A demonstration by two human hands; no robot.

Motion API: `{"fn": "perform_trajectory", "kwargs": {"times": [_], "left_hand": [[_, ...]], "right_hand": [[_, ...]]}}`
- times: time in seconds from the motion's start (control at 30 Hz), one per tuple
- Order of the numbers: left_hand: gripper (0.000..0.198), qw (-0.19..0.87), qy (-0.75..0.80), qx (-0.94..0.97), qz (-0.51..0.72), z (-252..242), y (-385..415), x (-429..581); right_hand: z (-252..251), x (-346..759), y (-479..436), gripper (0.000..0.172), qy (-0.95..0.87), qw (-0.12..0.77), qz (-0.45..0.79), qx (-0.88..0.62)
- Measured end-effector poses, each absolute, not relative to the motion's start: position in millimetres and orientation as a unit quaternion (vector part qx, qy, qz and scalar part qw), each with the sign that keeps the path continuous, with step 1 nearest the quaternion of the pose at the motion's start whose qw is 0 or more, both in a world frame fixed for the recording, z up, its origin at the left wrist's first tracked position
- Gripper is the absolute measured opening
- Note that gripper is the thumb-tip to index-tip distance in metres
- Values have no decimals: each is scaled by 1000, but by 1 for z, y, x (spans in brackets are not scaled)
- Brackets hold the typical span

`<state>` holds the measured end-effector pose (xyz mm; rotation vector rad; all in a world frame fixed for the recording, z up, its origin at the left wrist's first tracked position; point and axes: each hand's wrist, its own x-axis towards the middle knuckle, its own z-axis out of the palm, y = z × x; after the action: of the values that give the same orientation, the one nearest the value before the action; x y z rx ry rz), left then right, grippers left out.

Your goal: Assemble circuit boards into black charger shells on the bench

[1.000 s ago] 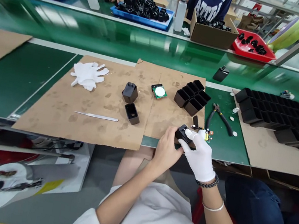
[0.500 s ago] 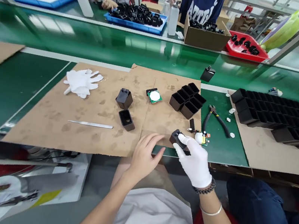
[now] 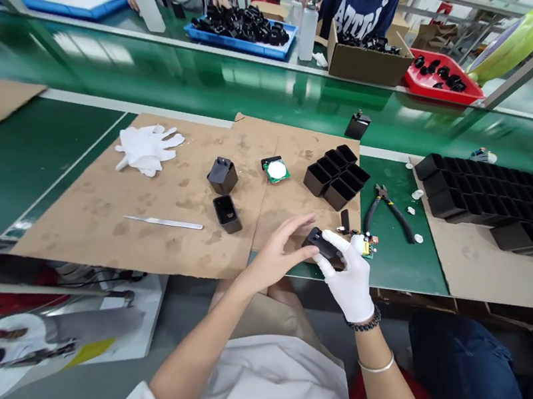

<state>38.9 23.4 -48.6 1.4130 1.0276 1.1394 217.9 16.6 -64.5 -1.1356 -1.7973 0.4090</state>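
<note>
My right hand (image 3: 348, 273), in a white glove, grips a black charger case (image 3: 321, 242) between thumb and fingers just above the cardboard's front edge. My bare left hand (image 3: 281, 252) is at the case's left end with thumb and fingers spread; whether the thumb touches it is unclear. Right beside the gloved fingers lie a small circuit board (image 3: 367, 247) with a yellow part and a narrow black piece (image 3: 345, 221). Farther left stand a closed black case (image 3: 223, 176) and an open, hollow one (image 3: 227, 213). A green board with a white disc (image 3: 277, 170) rests behind them.
Cutting pliers (image 3: 386, 212) lie right of a cluster of open black cases (image 3: 337, 177). Tweezers (image 3: 164, 222) and a white glove (image 3: 149, 148) lie on the left cardboard. Rows of black cases (image 3: 504, 197) fill the right. Co-workers sit beyond the green belt (image 3: 189, 79).
My left hand has moved up and right to the case, its fingers spreading around the end. The case has turned flatter in my right hand. A black piece on the belt has shifted left.
</note>
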Motion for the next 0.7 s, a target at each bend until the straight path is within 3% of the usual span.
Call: {"fn": "perform_trajectory", "kwargs": {"times": [0.2, 0.43, 0.7], "left_hand": [[22, 565, 361, 569, 476, -47, 36, 50], [25, 596, 340, 527, 501, -47, 31, 48], [24, 584, 374, 530, 489, -44, 29, 49]], "right_hand": [[-69, 224, 12, 65, -662, 476, 347, -464], [-70, 228, 14, 67, -655, 446, 412, -450], [-68, 228, 13, 63, -689, 436, 363, -451]]}}
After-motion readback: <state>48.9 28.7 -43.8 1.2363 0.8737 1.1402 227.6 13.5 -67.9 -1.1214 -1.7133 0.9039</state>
